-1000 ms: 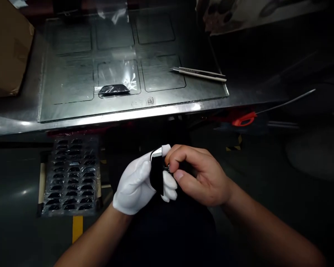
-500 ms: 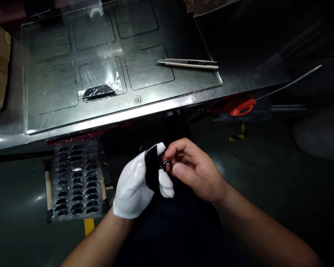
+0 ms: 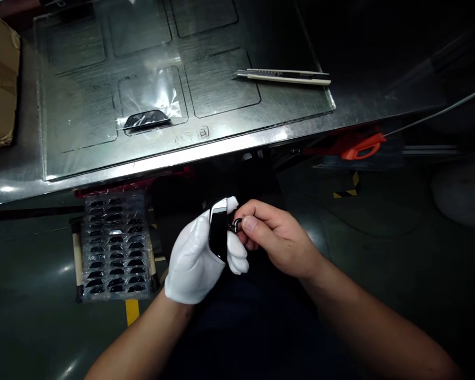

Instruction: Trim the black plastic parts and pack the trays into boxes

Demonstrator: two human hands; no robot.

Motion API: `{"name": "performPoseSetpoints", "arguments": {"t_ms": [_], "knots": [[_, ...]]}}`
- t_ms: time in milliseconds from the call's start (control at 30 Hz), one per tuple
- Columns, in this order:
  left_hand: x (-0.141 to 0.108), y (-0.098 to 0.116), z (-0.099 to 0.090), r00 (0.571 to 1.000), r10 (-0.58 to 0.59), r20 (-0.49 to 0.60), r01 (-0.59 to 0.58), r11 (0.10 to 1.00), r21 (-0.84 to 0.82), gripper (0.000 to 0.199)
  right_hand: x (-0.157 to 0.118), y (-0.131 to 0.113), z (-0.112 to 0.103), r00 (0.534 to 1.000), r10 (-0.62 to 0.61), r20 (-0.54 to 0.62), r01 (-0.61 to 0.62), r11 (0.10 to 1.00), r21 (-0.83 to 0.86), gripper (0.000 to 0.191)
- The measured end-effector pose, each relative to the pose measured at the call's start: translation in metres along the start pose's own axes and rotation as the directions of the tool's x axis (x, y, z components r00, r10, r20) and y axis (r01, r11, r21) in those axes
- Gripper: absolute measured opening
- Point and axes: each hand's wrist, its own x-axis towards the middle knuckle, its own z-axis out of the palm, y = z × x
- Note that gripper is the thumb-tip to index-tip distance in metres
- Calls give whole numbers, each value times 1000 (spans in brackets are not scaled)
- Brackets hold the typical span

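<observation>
Pinches hook [image 3: 236, 226] with right hand [image 3: 283, 240], holds black panel [image 3: 218, 236] in left hand [image 3: 193, 266], likely working it (next needs steady pinch).

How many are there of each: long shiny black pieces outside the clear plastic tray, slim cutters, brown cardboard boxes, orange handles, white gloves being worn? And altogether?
Long glossy black pieces: 2
Slim off-white cutter: 1
Brown cardboard box: 1
Bright orange handle: 1
Worn white cloth glove: 1
Total: 6

black part [image 3: 218, 232] in gloved left hand [image 3: 193, 258]
</observation>
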Motion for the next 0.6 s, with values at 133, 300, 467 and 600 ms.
{"name": "performPoseSetpoints", "arguments": {"t_ms": [133,300,467,600], "knots": [[-1,2,0,999,-27,-28,27,1000,-4,49,1,1,2,1000,10,6,-10,1000,21,28],[-2,3,0,1000,-13,15,12,1000,11,50,1,-1,3,1000,16,-1,-16,1000,14,28],[-3,2,0,999,8,32,-8,1000,9,49,1,-1,4,1000,7,11,-7,1000,19,26],[1,2,-13,1000,-18,11,17,999,50,58,0,-2,4,1000,-21,-13,20,1000,-22,22]]}}
